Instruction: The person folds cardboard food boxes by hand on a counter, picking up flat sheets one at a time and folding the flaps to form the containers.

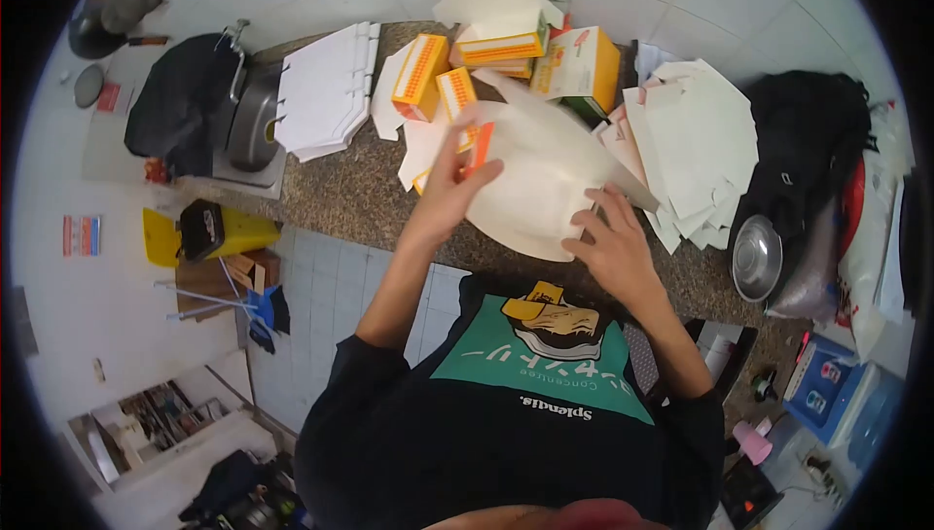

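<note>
A large white cardboard piece, curved and partly blurred, is held up over the granite counter between my two hands. My left hand grips its left side, close to an orange patch on the card. At its lower right edge is my right hand, with bent fingers pressed on the card. Just beyond the piece stand yellow and orange boxes and a larger yellow-green box. Right of it lies a loose pile of white cardboard sheets. A neater white stack lies to the left.
The granite counter runs across the view. A sink is at its left, beside a dark cloth. At the right are a metal bowl and a black bag. A yellow bin stands below the sink.
</note>
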Motion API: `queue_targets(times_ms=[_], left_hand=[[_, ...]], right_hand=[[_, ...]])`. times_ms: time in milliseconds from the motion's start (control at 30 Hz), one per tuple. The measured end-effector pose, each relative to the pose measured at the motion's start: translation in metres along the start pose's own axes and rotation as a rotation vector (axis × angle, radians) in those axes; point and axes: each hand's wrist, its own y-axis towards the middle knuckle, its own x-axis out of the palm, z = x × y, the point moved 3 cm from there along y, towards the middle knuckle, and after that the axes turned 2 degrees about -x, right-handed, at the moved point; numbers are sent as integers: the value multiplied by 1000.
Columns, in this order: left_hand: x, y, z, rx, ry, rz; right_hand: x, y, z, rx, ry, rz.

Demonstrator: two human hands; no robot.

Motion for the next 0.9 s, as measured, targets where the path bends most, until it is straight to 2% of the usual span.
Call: queue_targets(times_ms=[67, 133, 167, 200, 233, 267, 333, 367, 400, 467, 533, 600, 700, 767, 900], left_hand=[[5, -4, -8, 76, 113, 21], [28, -18, 2, 252, 27, 130], [36, -21, 3, 383, 97, 199], [42, -21, 1, 378, 91, 208], [49, -25, 5, 532, 348, 282], [56, -31, 10, 680, 611, 348], [62, -32, 12, 687, 667, 346], [62, -29, 8, 694, 670, 341], [61, -27, 7, 706, 674, 341], [58, -28, 5, 677, 649, 326], [55, -28, 7, 651, 624, 313], [56, -30, 12, 639, 818, 295], [54, -27, 6, 689, 700, 294], [56, -27, 6, 704, 721, 292], [55, -25, 7, 716, 714, 306]], right_hand=[[4, -2, 16, 166, 16, 142], [-12, 6, 14, 213, -8, 103], [-8, 4, 21, 342, 423, 222], [-2, 3, 26, 471, 856, 337], [5, 5, 23, 505, 1160, 482], [7, 9, 20, 514, 1165, 473], [8, 25, 17, 593, 1632, 561], [13, 29, 17, 660, 1593, 630], [12, 31, 22, 657, 1592, 627], [9, 32, 31, 686, 1403, 519], [11, 36, 28, 677, 1375, 551], [12, 36, 26, 677, 1350, 587], [14, 37, 28, 714, 1271, 581], [8, 39, 25, 606, 920, 768], [33, 31, 15, 666, 985, 666]])
